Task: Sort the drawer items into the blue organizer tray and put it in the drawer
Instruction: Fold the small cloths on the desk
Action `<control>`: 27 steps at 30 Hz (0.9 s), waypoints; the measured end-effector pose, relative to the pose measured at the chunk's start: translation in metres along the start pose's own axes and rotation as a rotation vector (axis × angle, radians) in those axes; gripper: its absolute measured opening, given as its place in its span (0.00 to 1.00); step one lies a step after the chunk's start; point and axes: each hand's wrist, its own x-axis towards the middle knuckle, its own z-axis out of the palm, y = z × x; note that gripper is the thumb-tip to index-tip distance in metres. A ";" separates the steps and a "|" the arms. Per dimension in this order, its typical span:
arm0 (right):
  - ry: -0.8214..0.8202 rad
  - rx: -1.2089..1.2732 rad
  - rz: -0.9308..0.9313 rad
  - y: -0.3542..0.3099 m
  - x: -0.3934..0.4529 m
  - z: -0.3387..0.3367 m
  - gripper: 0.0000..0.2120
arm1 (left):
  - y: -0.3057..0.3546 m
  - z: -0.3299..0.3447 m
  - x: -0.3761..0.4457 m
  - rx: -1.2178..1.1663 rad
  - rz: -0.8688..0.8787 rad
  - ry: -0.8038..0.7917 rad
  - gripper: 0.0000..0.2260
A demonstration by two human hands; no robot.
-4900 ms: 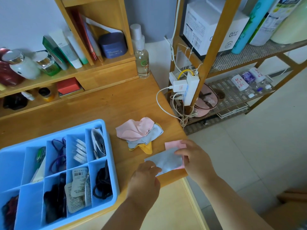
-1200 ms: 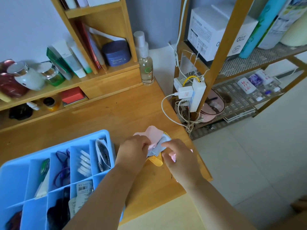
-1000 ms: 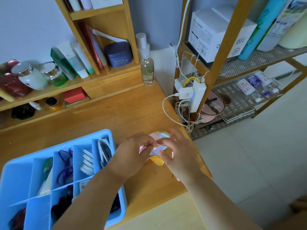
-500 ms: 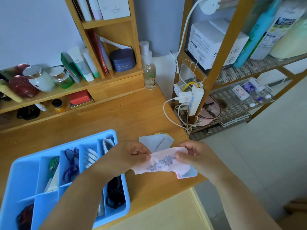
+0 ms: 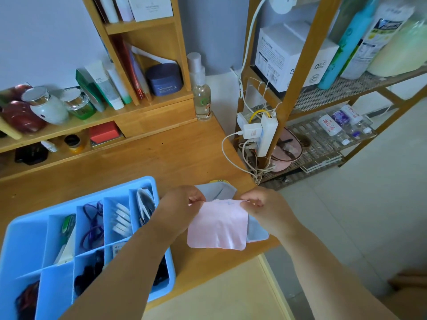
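Now, hold: left hand (image 5: pixel 182 205) and right hand (image 5: pixel 265 207) each have fingers pinched on a top corner of the pink cloth (image 5: pixel 217 225), hanging over the worktop's (image 5: pixel 161 162) right front corner.
Tray: blue organizer tray (image 5: pixel 27 229) at the front edge — partly filled.
Risk: one pinch slipping drops the cloth off the edge; the grey cloth (image 5: pixel 217 192) beneath might snag.
Writing: white box (image 5: pixel 284 54) shows a large "0"; the rest is unreadable.

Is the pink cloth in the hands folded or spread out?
Spread out. The thin pink square cloth hangs flat as one sheet, the left hand and right hand each pinching a top corner.
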 end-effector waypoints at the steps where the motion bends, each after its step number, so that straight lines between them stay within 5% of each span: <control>1: 0.004 0.000 -0.005 0.002 -0.002 0.002 0.05 | 0.000 0.005 -0.003 0.059 0.020 -0.014 0.11; 5: -0.004 0.040 -0.031 0.022 -0.019 0.017 0.11 | -0.004 0.027 -0.021 0.333 0.100 -0.066 0.11; 12: -0.060 -0.550 -0.350 0.047 -0.048 0.053 0.11 | -0.012 0.061 -0.028 0.853 -0.050 -0.465 0.16; 17: 0.049 -0.403 -0.293 0.052 -0.047 0.053 0.06 | -0.014 0.049 -0.010 0.748 -0.157 -0.327 0.15; 21: 0.194 -0.312 -0.257 0.039 -0.029 0.047 0.04 | -0.017 0.042 0.003 0.609 -0.082 -0.048 0.13; 27: 0.150 -0.420 -0.096 0.032 -0.001 0.058 0.08 | -0.022 0.042 0.023 0.669 -0.018 -0.156 0.11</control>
